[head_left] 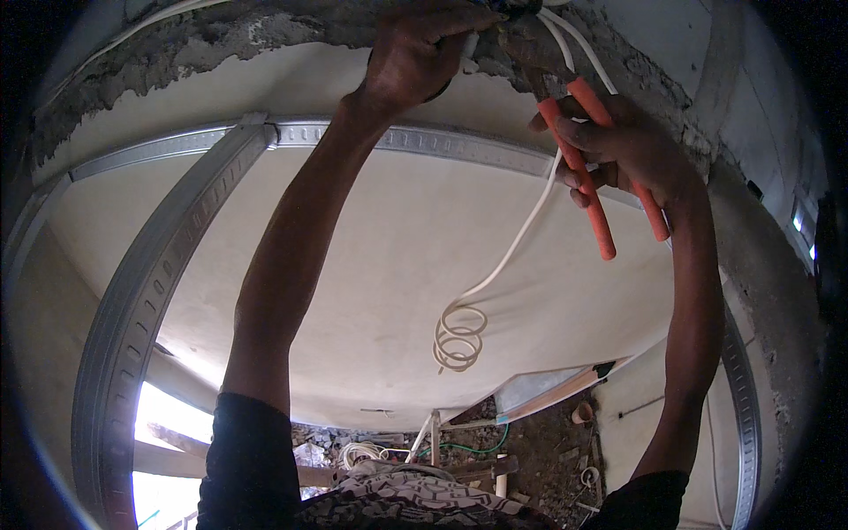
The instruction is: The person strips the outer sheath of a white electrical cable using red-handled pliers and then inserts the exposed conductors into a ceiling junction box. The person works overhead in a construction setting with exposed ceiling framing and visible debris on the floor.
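My right hand [632, 146], raised at the upper right, grips a pair of pliers with orange-red handles [595, 221]. Their dark metal jaws point up and left, toward my left hand [424, 53]. The left fingers are closed at the top edge, beside a dark bundle [519, 7] at the broken edge of the wall. What they hold there is hidden. Two white cable lengths run down from that spot past the pliers. One white cable [521, 243] hangs below my right hand and ends in loose coils.
A metal channel [424, 141] crosses the pale wall panel [371, 238], joined at left by a long metal stud [168, 238]. Rough cement [221, 44] borders the top. Far below lie rubble, a cable coil [360, 454], a green hose [481, 449] and a small pot [582, 412].
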